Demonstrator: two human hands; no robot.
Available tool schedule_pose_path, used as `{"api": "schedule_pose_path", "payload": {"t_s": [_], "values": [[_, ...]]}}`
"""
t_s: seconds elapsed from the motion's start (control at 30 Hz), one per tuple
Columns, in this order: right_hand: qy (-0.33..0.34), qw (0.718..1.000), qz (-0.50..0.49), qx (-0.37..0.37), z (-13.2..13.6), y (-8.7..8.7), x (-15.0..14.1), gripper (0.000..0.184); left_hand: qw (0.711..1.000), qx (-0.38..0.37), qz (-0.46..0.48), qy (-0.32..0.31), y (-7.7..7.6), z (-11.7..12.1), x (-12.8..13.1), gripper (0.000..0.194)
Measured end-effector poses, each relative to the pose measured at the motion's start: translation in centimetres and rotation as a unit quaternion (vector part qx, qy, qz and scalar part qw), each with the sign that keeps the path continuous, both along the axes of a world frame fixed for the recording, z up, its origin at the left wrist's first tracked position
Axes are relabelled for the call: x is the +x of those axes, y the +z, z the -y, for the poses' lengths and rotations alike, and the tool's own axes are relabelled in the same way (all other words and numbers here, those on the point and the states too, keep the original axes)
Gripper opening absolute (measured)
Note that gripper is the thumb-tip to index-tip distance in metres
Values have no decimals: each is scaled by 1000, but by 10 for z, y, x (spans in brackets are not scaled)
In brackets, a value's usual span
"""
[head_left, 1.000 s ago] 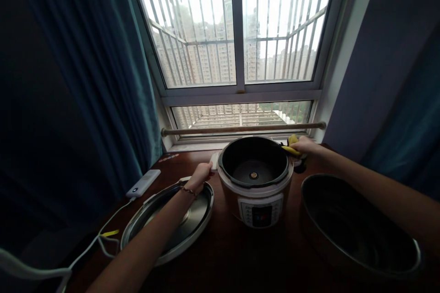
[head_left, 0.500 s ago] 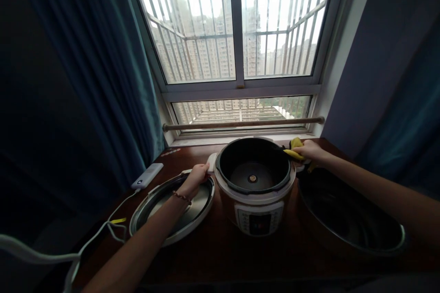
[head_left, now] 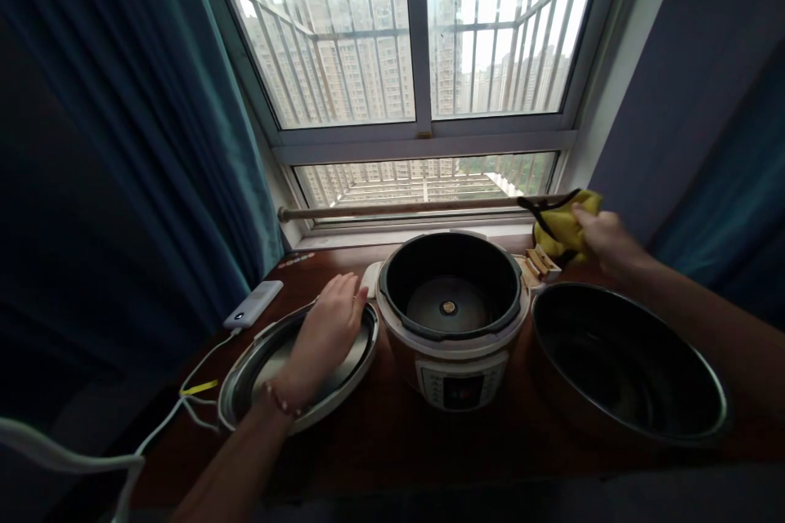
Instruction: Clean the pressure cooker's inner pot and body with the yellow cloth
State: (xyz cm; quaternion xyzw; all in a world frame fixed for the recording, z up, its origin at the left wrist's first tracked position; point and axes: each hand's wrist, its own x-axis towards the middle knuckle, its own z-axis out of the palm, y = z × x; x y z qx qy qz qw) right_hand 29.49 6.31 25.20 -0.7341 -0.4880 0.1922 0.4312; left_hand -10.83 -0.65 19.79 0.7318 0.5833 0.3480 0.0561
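Observation:
An electric pressure cooker (head_left: 463,350) with its top off stands mid-table; a small round metal piece shows at the centre of its dark inside floor. My right hand (head_left: 607,237) grips a yellow cloth (head_left: 562,227) with black edging, held up beyond the cooker's right handle (head_left: 535,268). Fingers stretched out and thumb apart, my left hand (head_left: 328,327) is open above the upturned round lid (head_left: 288,418), close to the cooker's left handle (head_left: 370,279). To the right sits a dark inner pot (head_left: 625,359) with a shiny rim.
A white power bank (head_left: 253,304) with a white cable (head_left: 160,429) and yellow tie (head_left: 199,387) lies at the table's left. Behind the table (head_left: 392,466) a rail (head_left: 405,209) crosses the window, with a blue curtain (head_left: 202,139) at left.
My right hand has lifted the yellow cloth from the cooker's right rim, up and to the right. My left hand has let go of the left handle and its fingers have straightened.

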Motion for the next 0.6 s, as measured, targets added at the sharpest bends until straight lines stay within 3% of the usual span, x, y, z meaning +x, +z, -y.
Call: {"api": "schedule_pose_path", "payload": {"t_s": [0.07,0.13,0.17,0.23,0.3,0.33,0.4,0.6], "values": [[-26,997,35,69,20,12,-9,46,995,88,-43,-7,-5,26,21,38],[13,983,96,157,44,10,-29,42,989,130,-56,-37,-19,48,48,41],[41,979,122,161,56,4,-43,41,988,137,-60,-51,-28,56,60,43],[215,949,194,123,80,-15,-74,36,987,133,-68,-66,-46,64,81,49],[357,885,263,138,99,-37,-100,26,986,139,-66,-65,-61,65,93,52],[392,857,288,167,106,-46,-111,24,985,145,-64,-65,-66,64,95,53],[424,823,316,207,115,-59,-126,31,983,161,-58,-70,-73,60,94,53],[426,793,352,256,115,-71,-146,43,977,187,-56,-84,-76,56,86,55]]}}
